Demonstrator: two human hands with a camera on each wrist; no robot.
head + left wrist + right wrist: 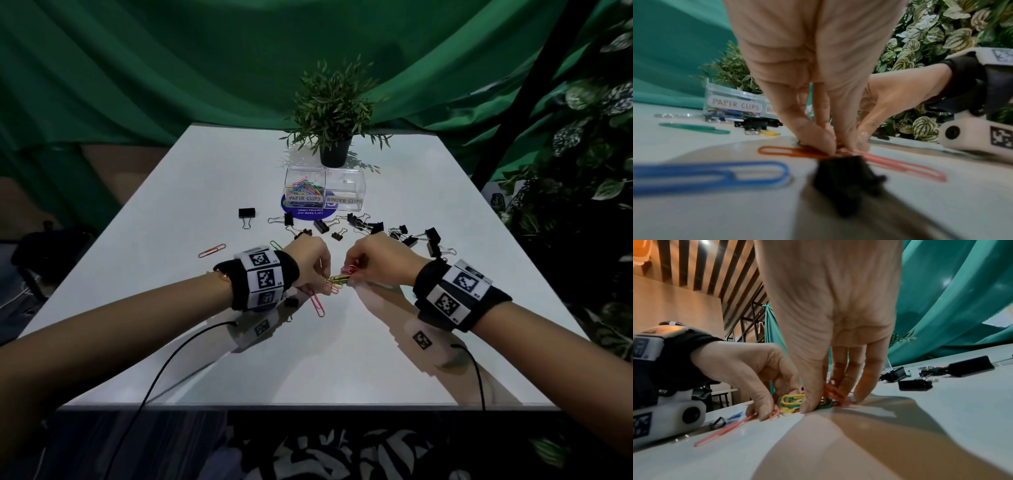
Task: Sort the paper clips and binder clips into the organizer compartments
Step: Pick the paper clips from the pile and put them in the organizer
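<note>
Hands [337,263]: your two grips pinch small pile of coloured wire paper clips [807,402] | bunched on white bench [342,359] for one lift

Black binder clips [432,236], white table [212,178], green curtain [137,68], multicoloured paper clips [303,188].

The table [308,359] was white, smooth and glossy enough to mirror the forearms and wristbands above it. The organizer [324,187] looked like clear glossy plastic with matt paper labels, the paper clips [795,401] showed a smooth coloured coating, and the binder clips [394,231] had matt black bodies with shiny wire handles. Behind hung a green cloth backdrop [171,68] in soft matt folds, and the wristbands [263,279] looked like black fabric carrying white plastic blocks.
</note>
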